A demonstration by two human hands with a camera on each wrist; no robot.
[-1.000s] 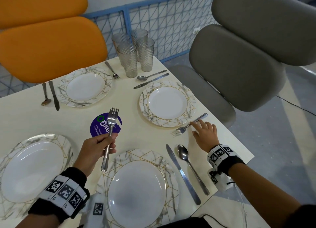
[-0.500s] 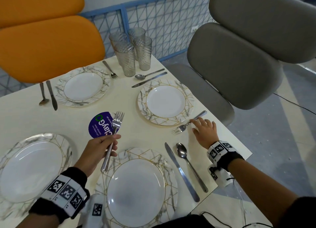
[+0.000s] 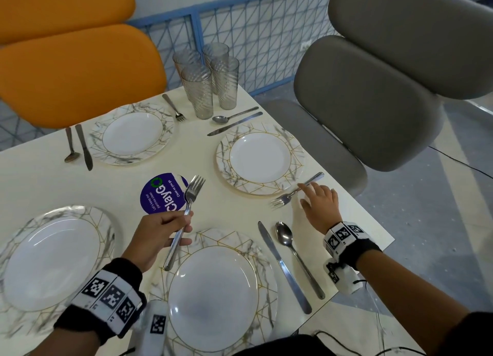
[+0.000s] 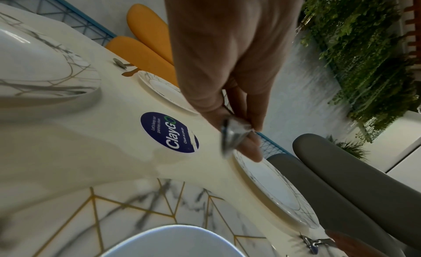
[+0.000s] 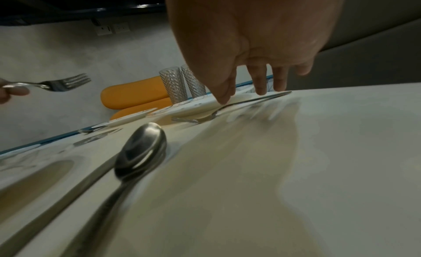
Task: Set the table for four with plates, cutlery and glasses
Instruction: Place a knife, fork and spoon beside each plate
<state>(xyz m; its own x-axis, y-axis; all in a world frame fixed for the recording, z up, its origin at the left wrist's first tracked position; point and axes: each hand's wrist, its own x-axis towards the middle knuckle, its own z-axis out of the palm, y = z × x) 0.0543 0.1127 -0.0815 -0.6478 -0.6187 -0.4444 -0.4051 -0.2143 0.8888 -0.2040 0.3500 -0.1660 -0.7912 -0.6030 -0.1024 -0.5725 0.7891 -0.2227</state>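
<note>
Several marbled plates sit on the cream table (image 3: 32, 179): near plate (image 3: 213, 297), left plate (image 3: 50, 259), far plate (image 3: 132, 134), right plate (image 3: 260, 158). My left hand (image 3: 160, 235) grips a fork (image 3: 186, 211) by its handle, tines up, above the near plate's left rim; the left wrist view shows its handle end (image 4: 230, 134) between my fingers. My right hand (image 3: 320, 203) lies with straight fingers touching a second fork (image 3: 296, 190) flat beside the right plate; that fork (image 5: 239, 106) shows under my fingertips (image 5: 225, 97). Several ribbed glasses (image 3: 208, 80) stand clustered at the far edge.
A knife (image 3: 282, 267) and spoon (image 3: 293, 251) lie right of the near plate. More cutlery lies by the far plates. A purple round sticker (image 3: 160, 195) marks the table's middle. An orange chair (image 3: 74, 70) stands at the far side, a grey chair (image 3: 373, 96) at the right.
My left hand has tilted its fork slightly to the right. My right hand stays on the second fork's handle, which has barely shifted.
</note>
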